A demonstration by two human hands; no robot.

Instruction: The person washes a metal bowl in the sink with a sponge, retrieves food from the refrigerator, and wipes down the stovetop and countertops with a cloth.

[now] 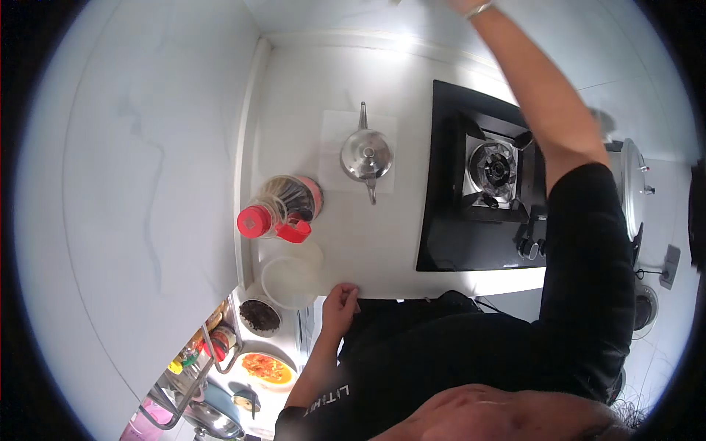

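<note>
My left hand (pixel 342 300) rests at the front edge of the white counter, fingers curled together; whether anything is inside them is hidden. Raised past the stove, my right arm reaches the top edge of the view. Only the base of my right hand (pixel 463 5) shows above a wrist band; its fingers are cut off. A shiny metal pot with a spout and a lid (pixel 368 154) stands on a pale square on the counter. To its left is a large bottle (pixel 290 198) of dark liquid with a red cap and red handle. Neither hand touches them.
A black gas stove (pixel 448 242) lies right of the metal pot. Pale translucent bowls (pixel 287 283) sit below the bottle. At lower left are a bowl of dark bits (pixel 259 316), a plate of red-orange food (pixel 266 369) and a metal rack (pixel 187 393). A large round lid (pixel 631 187) is at right.
</note>
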